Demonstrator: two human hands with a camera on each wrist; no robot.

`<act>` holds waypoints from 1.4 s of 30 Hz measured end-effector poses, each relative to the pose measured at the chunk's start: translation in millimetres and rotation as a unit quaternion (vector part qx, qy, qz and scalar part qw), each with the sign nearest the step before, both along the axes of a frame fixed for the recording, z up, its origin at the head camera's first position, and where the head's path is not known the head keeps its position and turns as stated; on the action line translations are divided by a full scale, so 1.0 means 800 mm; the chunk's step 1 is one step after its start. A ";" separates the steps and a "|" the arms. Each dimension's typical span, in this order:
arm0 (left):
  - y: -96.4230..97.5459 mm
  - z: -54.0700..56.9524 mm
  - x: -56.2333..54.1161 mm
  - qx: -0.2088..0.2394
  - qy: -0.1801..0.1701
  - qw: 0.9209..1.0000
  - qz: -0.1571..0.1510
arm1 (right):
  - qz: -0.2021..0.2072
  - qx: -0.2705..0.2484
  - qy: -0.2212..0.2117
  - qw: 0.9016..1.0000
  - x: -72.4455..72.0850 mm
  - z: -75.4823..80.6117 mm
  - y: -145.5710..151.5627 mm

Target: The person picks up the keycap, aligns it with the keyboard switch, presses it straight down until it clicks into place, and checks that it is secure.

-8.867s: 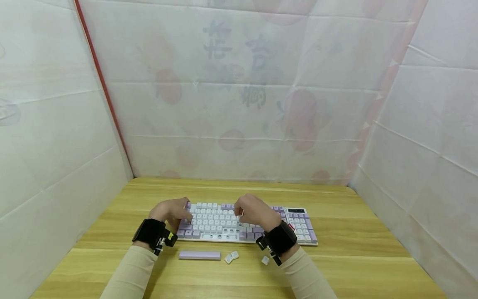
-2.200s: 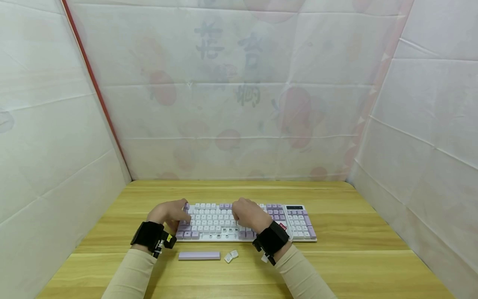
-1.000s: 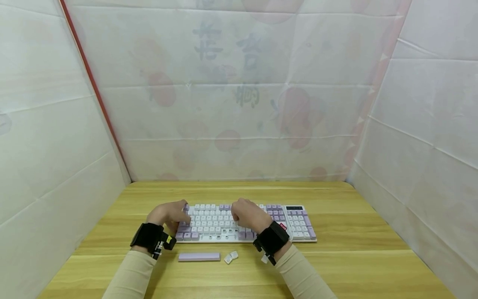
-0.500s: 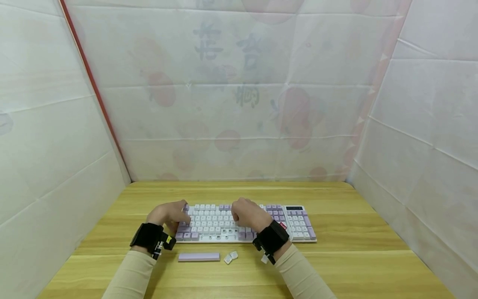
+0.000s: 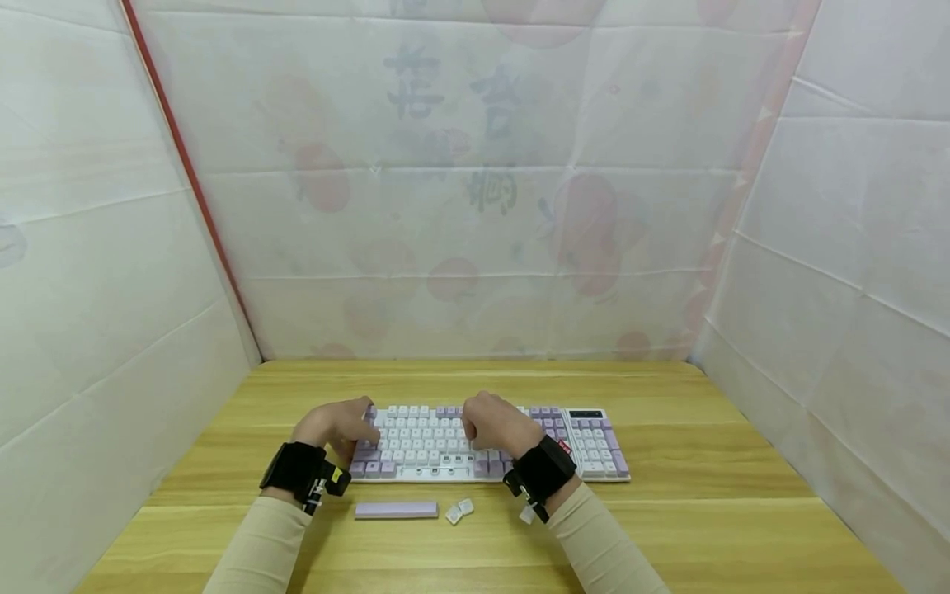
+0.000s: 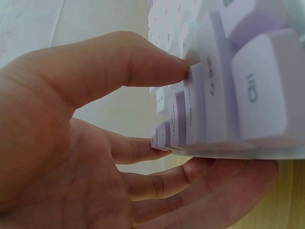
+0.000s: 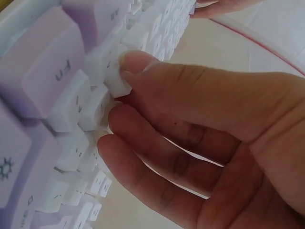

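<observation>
Left hand [image 5: 334, 422] grips the left end of the mechanical keyboard [image 5: 419, 435] on the worktop [image 5: 705, 478]; right hand [image 5: 500, 424]'s fingers pinch a white keycap [image 7: 116, 78] around mid-board. Probably light, stiff, kinda slick plastic, so I'd hold opposite sides.

Keycap [image 7: 115, 78] under right hand [image 5: 503, 423] thumb is hidden in head view; left wrist view crops keyboard [image 6: 221, 95] beyond left hand [image 5: 337, 421] thumb.

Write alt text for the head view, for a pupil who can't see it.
A person's left hand holds the left end of a white-and-lilac keyboard on a wooden table, while the right hand works at its middle. Nearer the viewer lie a long lilac key and three white keycaps.
</observation>
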State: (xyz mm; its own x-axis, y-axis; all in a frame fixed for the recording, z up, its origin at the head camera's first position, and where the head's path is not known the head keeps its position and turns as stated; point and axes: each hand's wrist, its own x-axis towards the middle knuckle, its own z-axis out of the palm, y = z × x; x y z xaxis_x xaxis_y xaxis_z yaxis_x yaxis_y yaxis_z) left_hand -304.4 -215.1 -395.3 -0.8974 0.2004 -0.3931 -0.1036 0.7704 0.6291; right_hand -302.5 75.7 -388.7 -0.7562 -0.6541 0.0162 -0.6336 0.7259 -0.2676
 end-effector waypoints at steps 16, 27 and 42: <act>0.002 -0.002 -0.001 0.002 -0.002 1.000 -0.001 | -0.018 0.010 0.004 1.000 0.002 -0.001 0.000; 0.004 0.000 -0.001 -0.011 0.001 1.000 0.002 | -0.020 0.020 0.019 0.999 0.005 0.002 -0.002; 0.003 -0.001 -0.001 -0.014 0.001 1.000 0.002 | -0.015 0.019 0.020 1.000 0.006 0.001 -0.003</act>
